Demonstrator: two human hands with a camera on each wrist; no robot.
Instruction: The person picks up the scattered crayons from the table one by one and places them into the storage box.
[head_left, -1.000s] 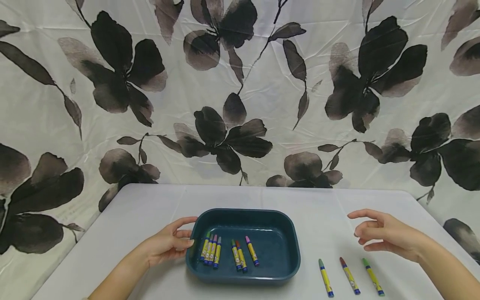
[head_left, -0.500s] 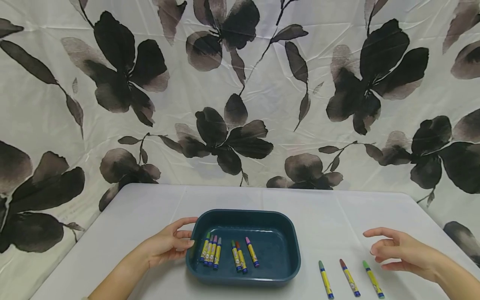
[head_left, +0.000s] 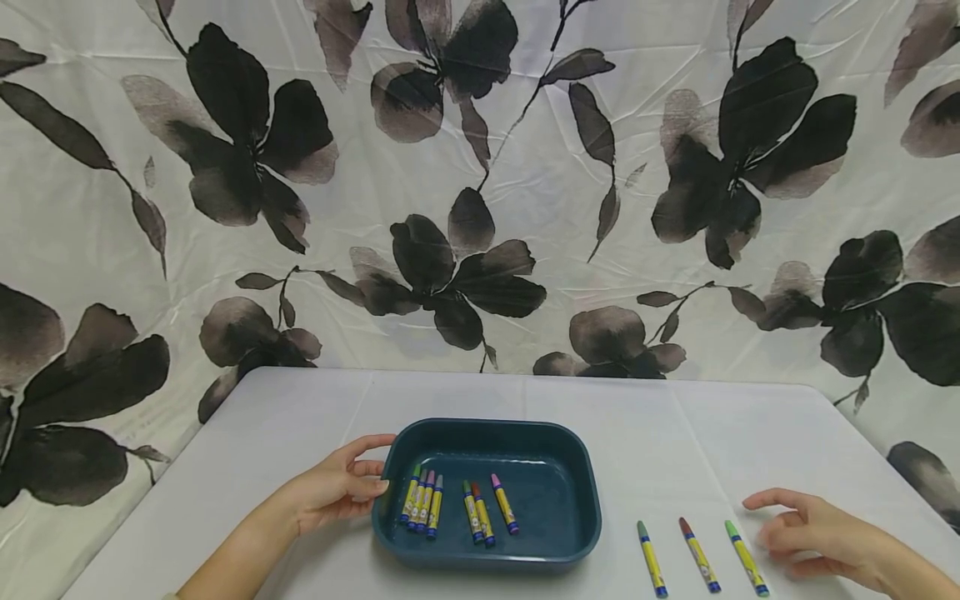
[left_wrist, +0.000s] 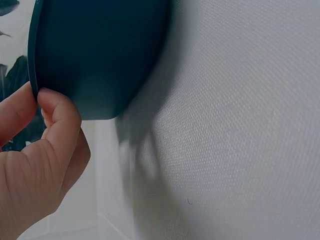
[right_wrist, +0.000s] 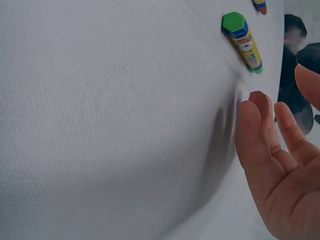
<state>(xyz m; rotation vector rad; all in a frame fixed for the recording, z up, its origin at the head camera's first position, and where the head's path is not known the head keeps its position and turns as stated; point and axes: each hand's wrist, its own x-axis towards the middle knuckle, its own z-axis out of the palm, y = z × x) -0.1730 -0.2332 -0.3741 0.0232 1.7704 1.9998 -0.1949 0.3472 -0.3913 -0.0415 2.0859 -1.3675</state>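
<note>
My left hand grips the left rim of a dark teal rectangular tray, thumb on the near side. In the left wrist view thumb and fingers pinch the wall of the tray. Several yellow-wrapped crayons lie inside it, grouped toward the left and middle. On the table to the right my right hand holds nothing, its fingers loosely bent. Its fingertips are just right of a light green crayon. The right wrist view shows the flat green end of that crayon beyond the fingers.
Left of the light green crayon lie a brown-red crayon and a darker green crayon, roughly parallel. All rest on a white-covered table. Behind it hangs a white cloth with dark flowers.
My right hand has come down and nearer, moving rightward to beside the light green crayon. The left hand and the tray have stayed in place.
</note>
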